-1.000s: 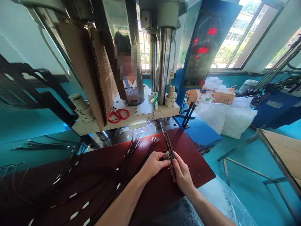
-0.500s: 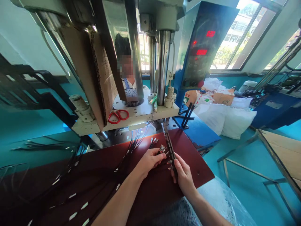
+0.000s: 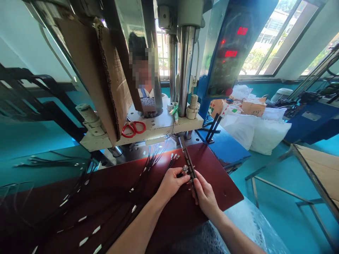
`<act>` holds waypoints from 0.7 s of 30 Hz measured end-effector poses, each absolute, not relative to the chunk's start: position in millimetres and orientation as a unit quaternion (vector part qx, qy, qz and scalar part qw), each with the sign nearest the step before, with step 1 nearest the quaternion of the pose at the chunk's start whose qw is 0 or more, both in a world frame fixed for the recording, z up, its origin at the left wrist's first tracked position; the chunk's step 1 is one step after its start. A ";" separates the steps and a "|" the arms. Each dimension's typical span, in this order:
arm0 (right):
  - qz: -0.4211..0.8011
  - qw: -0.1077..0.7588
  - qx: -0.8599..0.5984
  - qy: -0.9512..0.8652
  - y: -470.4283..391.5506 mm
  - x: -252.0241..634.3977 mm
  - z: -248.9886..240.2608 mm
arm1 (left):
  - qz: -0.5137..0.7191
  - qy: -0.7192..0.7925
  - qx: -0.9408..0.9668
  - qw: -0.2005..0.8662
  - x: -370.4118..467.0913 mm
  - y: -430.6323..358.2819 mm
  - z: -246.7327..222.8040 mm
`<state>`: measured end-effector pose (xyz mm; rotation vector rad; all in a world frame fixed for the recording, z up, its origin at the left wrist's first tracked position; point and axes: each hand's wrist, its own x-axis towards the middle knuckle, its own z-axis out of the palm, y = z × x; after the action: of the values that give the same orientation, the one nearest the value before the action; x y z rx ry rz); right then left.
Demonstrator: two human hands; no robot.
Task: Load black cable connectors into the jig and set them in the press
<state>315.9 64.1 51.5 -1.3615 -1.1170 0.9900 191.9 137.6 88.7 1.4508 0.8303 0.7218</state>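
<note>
My left hand pinches a small metal connector at the end of a black cable and presses it against a long dark metal strip. That strip lies on the dark red worktop and runs back under the press. My right hand grips the strip's near end, thumb on top. Several black cables with metal ends fan out to the left of my hands.
A press with steel columns stands over a cream platform holding red scissors. Cardboard leans at its left. A blue control box shows red digits. White bags lie at right. A person sits behind the press.
My left hand lifted the connector slightly away from the strip, then brought it back against it. My right hand stayed on the strip's near end.
</note>
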 end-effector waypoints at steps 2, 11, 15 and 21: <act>0.427 0.535 -0.561 -0.465 64.2 316.1 52.0 | 0.300 0.362 0.632 0.616 188.1 137.8 91.8; 0.464 0.580 -0.515 -0.428 59.7 317.3 57.6 | 0.351 0.424 0.569 0.611 183.9 147.4 93.9; 0.469 0.587 -0.503 -0.428 60.5 317.7 56.4 | 0.321 0.396 0.575 0.640 185.1 146.0 95.4; 0.467 0.576 -0.513 -0.433 60.8 319.2 52.3 | 0.262 0.360 0.645 0.621 177.4 145.3 100.2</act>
<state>319.2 60.8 52.3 -1.2012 -1.0133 1.0946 177.4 145.3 100.2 1.4824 0.8276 0.6029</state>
